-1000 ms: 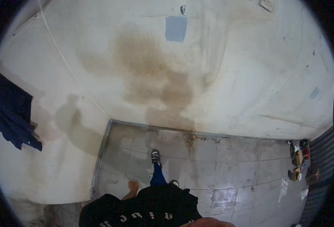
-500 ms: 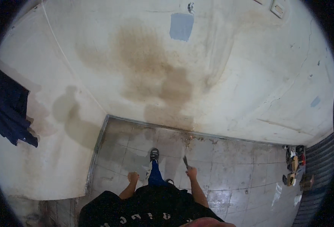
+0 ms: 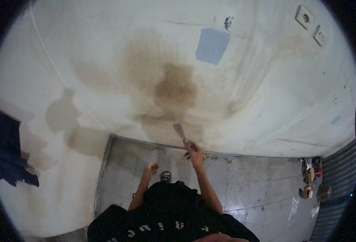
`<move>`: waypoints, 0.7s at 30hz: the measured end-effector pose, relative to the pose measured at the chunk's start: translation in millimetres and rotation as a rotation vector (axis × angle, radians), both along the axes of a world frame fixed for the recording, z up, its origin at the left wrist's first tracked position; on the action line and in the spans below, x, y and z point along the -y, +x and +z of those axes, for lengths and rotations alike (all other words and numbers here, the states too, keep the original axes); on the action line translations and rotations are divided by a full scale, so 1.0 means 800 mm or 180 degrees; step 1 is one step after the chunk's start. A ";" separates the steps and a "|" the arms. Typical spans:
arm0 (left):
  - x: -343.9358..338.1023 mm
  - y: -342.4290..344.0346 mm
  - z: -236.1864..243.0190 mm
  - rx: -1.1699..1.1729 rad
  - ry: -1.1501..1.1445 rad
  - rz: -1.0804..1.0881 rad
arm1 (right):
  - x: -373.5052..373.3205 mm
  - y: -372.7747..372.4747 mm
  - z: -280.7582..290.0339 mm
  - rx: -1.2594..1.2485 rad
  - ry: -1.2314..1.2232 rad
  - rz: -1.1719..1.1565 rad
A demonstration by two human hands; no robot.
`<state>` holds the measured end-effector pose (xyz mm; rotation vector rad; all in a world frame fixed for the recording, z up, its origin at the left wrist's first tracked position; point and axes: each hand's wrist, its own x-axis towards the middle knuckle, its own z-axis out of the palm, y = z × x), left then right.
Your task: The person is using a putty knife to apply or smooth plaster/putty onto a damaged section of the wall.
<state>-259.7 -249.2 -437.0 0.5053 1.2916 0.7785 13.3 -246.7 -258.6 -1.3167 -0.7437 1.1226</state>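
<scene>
My right hand (image 3: 194, 154) is wrapped round the handle of a putty knife (image 3: 179, 129). Its flat blade points up and left in front of the stained wall (image 3: 214, 117); whether it touches the surface I cannot tell. Brown stains spread over the wall ahead of the blade, partly under my shadow. Lower and to the left, my left hand (image 3: 152, 167) hangs in front of my body with its fingers loosely apart and nothing in them.
A grey patch (image 3: 213, 46) and a socket (image 3: 304, 17) with a switch (image 3: 320, 36) are on the wall. Dark cloth (image 3: 4, 145) hangs at left. Tiled floor (image 3: 246, 181) lies below. Assorted items (image 3: 308, 177) stand at right by a corrugated shutter (image 3: 339, 181).
My right hand has risen with the putty knife from over the floor to the wall. My left hand has moved up and right, its fist loosening. The view has moved closer to the wall.
</scene>
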 end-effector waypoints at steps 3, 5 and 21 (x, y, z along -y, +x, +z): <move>-0.124 0.022 0.083 0.0459 0.0598 -0.0473 | -0.065 -0.005 0.096 0.0246 0.0721 -0.0352; -0.197 0.052 0.158 0.0482 0.0941 -0.0461 | -0.084 -0.012 0.165 0.0332 0.0967 -0.0727; -0.311 0.250 0.491 0.2023 0.2562 -0.1060 | -0.155 -0.007 0.230 0.1887 0.1644 -0.1112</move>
